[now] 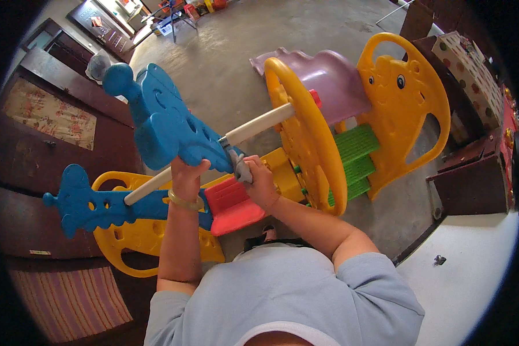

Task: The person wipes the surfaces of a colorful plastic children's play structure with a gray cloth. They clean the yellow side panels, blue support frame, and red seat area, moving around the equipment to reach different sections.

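Observation:
My left hand (187,175), with a bangle at the wrist, grips the lower edge of a blue giraffe-shaped plastic panel (173,116). Its thumb shows on the near side; its other fingers are mostly hidden behind the panel. In my right hand (261,184) is a bunched grey cloth (241,168), pressed against the panel's edge close to a cream crossbar (259,123). Below them is a red plastic swing seat (235,207). A second blue giraffe-shaped panel (149,205) stands to the left, joined to another cream bar (149,186).
Orange bear-shaped panels (406,95) flank green steps (354,147) and a purple slide (324,78). Dark wooden cabinets (116,149) line the left side. At right are a dark cabinet (471,186) and a white surface (462,259). A folding stand (173,21) is farther back on the concrete floor (229,56).

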Demonstrator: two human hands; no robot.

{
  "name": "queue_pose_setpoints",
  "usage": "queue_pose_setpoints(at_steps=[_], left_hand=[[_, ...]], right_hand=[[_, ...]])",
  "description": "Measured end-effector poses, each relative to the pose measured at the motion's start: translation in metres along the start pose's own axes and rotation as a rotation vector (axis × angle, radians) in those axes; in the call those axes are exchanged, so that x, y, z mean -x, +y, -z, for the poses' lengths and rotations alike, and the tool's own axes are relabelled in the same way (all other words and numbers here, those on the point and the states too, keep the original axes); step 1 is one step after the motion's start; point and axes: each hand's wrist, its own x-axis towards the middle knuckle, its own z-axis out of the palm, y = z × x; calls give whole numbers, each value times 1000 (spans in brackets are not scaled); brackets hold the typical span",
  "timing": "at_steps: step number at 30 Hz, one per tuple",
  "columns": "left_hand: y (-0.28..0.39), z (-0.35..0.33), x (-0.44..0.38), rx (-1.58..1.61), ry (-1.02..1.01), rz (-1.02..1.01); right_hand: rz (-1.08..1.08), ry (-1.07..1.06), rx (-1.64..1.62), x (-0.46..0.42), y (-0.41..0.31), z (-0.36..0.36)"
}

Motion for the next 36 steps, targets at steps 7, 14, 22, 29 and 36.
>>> queue_pose_setpoints(at_steps=[7, 14, 22, 29, 36], left_hand=[[0, 5, 3, -154, -7, 63], [-6, 10, 5, -105, -48, -50], [3, 1, 6, -92, -50, 68], [4, 3, 4, -63, -58, 27], [2, 3, 2, 52, 20, 41]], right_hand=[[-133, -85, 85, 11, 39, -8], [283, 223, 290, -68, -73, 68], [267, 161, 858, -99, -27, 54], [351, 97, 606, -66, -28, 32], [190, -98, 225, 0, -20, 12]])
